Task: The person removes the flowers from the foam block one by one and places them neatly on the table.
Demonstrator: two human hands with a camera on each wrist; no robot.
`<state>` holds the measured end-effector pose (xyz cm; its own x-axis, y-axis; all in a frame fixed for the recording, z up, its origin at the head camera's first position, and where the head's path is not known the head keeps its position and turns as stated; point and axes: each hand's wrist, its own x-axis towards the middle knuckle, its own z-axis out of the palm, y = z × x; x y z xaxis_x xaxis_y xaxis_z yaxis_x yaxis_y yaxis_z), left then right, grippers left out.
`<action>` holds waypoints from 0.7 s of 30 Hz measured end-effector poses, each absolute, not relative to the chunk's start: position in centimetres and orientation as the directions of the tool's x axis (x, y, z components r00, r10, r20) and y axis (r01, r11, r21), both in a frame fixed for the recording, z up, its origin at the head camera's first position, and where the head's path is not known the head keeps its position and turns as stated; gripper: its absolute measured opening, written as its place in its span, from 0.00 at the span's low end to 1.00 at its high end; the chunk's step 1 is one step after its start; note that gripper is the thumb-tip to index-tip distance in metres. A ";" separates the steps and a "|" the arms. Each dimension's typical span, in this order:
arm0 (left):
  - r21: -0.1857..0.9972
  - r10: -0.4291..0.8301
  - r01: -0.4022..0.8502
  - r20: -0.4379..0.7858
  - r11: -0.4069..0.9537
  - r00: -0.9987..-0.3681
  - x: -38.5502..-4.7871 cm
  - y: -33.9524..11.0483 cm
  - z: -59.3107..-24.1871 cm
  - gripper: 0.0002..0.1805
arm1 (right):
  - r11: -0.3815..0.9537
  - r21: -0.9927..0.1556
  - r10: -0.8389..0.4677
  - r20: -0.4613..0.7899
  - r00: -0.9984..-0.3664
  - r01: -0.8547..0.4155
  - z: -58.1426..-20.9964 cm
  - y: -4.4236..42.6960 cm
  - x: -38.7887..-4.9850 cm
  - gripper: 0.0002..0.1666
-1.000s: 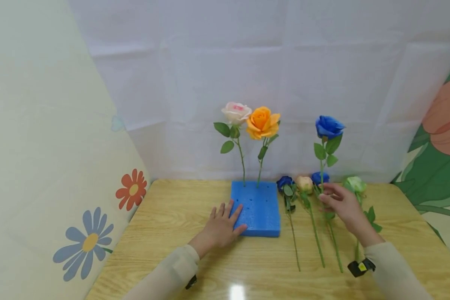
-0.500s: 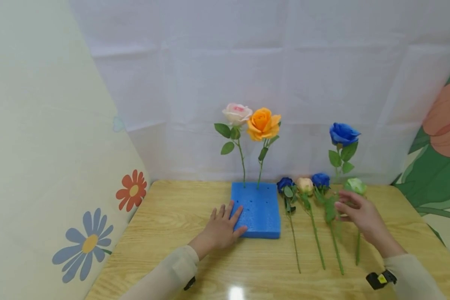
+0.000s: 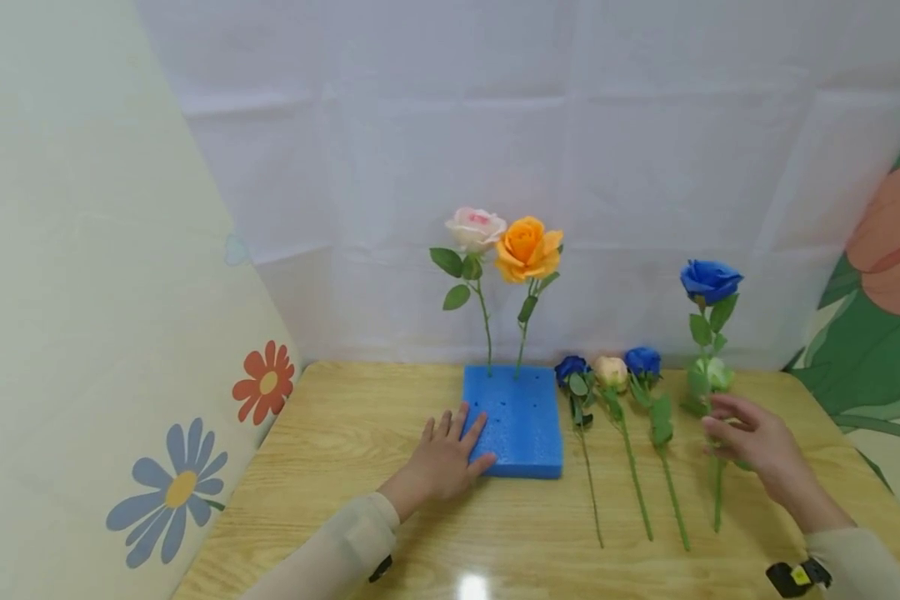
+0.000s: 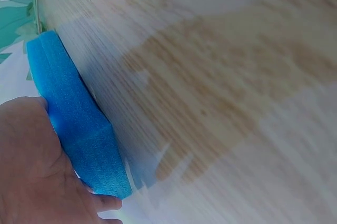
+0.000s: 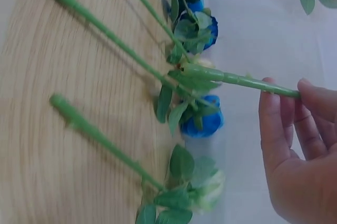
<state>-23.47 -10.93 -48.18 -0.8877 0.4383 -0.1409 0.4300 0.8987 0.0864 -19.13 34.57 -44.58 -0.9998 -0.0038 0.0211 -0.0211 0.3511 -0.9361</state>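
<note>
The left hand (image 3: 442, 463) rests spread on the left edge of a blue foam block (image 3: 525, 433); the left wrist view has the hand (image 4: 37, 161) against the foam's side (image 4: 79, 113). Pinched upright between the right hand's (image 3: 757, 442) thumb and fingers is a blue rose (image 3: 711, 282), in front of the lying pale green rose (image 3: 716, 373). In the right wrist view, the fingertips of that hand (image 5: 300, 145) grip the green stem (image 5: 242, 80), its lower end above the lying stems. A pink-white rose (image 3: 476, 227) and an orange rose (image 3: 528, 248) stand in the foam.
Right of the foam lie a dark blue rose (image 3: 572, 369), a peach rose (image 3: 611, 372) and another blue rose (image 3: 642, 362), stems toward the front of the wooden table (image 3: 345, 408). A white cloth (image 3: 390, 150) hangs behind.
The right hand has moved right, carrying the upright blue rose away from the foam, from above the lying blue rose to the pale green one. The left hand has stayed on the block.
</note>
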 end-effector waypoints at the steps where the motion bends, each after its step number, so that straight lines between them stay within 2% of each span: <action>1: 0.083 0.438 0.430 -0.141 0.899 -0.888 -23.5 -11.0 -48.3 0.42 | 0.364 -0.931 -0.001 0.011 -1.000 -0.011 -44.6 34.8 -19.1 0.37; 9: 0.095 0.436 0.426 -0.149 0.900 -0.888 -23.5 -11.0 -48.3 0.43 | 0.348 -0.933 -0.001 -0.103 -0.995 0.096 -44.8 37.3 -18.8 0.42; 12: 0.099 0.438 0.428 -0.144 0.899 -0.887 -23.4 -10.9 -48.1 0.42 | 0.338 -0.934 -0.019 -0.126 -0.992 0.112 -45.0 38.4 -18.6 0.40; 16: 0.101 0.440 0.430 -0.143 0.897 -0.886 -23.3 -10.8 -47.9 0.42 | 0.366 -0.921 -0.023 -0.149 -0.989 0.131 -45.2 39.8 -18.4 0.39; 21: 0.094 0.440 0.431 -0.138 0.898 -0.887 -23.3 -10.9 -48.0 0.42 | 0.463 -0.871 -0.004 -0.190 -0.982 0.166 -45.5 41.2 -18.4 0.40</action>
<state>-23.28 -10.87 -48.00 -0.8872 0.4402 -0.1385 0.4307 0.8976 0.0939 -18.39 41.22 -45.53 -0.9819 -0.0040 -0.1896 0.1662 0.4631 -0.8706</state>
